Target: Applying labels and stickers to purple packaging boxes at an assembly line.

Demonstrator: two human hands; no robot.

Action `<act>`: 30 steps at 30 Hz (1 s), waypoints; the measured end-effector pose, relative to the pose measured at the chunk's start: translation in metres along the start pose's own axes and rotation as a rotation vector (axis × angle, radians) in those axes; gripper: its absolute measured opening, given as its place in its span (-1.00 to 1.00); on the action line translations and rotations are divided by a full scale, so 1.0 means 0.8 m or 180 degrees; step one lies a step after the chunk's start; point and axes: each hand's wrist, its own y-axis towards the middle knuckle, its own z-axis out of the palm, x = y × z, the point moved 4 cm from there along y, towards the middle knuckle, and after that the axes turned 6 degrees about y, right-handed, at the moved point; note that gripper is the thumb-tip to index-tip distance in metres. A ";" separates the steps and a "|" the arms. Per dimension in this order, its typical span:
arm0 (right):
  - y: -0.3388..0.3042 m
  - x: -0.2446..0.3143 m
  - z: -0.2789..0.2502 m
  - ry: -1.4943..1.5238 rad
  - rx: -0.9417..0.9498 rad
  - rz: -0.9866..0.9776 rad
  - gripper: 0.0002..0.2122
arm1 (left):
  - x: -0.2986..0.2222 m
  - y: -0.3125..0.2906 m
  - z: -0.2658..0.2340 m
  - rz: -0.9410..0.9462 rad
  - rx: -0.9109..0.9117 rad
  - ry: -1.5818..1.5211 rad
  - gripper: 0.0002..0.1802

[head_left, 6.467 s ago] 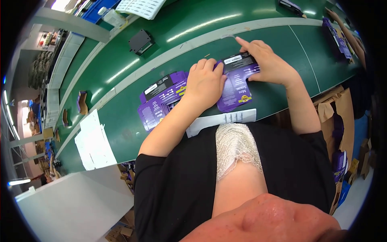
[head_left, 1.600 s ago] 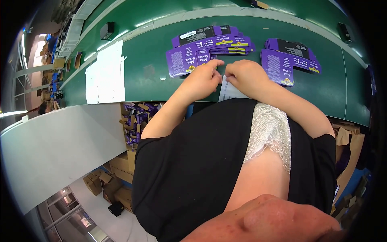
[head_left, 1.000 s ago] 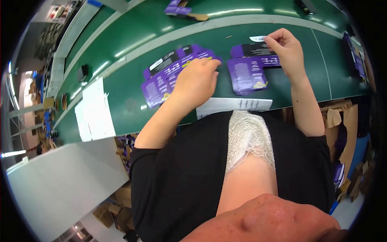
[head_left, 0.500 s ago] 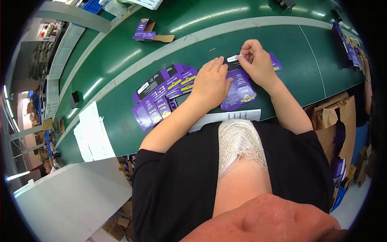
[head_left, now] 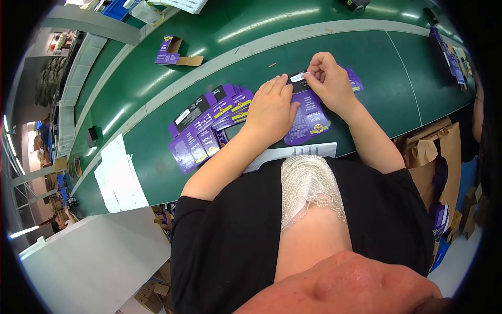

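A flat purple carton blank (head_left: 308, 118) with a black panel lies on the green table in front of me. My left hand (head_left: 271, 107) rests on its left part, palm down with the fingers stretched out. At the black panel, my right hand (head_left: 329, 81) has its thumb and forefinger closed at the end of a small white label (head_left: 299, 77). The label lies along the panel; whether it is fully stuck down I cannot tell. To the left of my left hand, several more flat purple carton blanks (head_left: 209, 123) overlap in a fanned pile.
A white sheet with printed strips (head_left: 319, 150) lies at the table's near edge. White papers (head_left: 117, 178) are farther left. Beyond a pale rail, an opened purple carton (head_left: 170, 52) and a small black box (head_left: 92, 137) sit on a green belt. Brown paper bags (head_left: 431, 157) stand at the right.
Beyond the rail, the opened carton and the black boxes have shifted left. My right thumb and forefinger stay at the label, and my left hand keeps its place on the blank.
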 end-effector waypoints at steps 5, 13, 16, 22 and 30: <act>-0.001 0.001 0.000 -0.0059 -0.0005 0.0014 -0.77 | -0.002 0.002 -0.002 -0.0014 0.0043 -0.0064 -0.57; -0.003 0.013 -0.007 -0.0974 -0.0202 -0.0612 -0.73 | -0.009 0.016 -0.007 0.0153 0.0127 0.0079 -0.52; -0.004 0.009 -0.025 -0.1069 -0.0277 -0.0551 -0.70 | -0.012 0.020 -0.007 0.0153 0.0212 0.0153 -0.53; 0.003 0.007 -0.046 -0.1182 0.0154 0.0090 -0.63 | -0.013 0.022 -0.011 0.0156 0.0175 0.0249 -0.55; -0.006 0.033 -0.075 -0.1370 0.1052 -0.0472 -0.47 | 0.003 0.015 -0.023 0.0086 -0.0148 0.0345 -0.58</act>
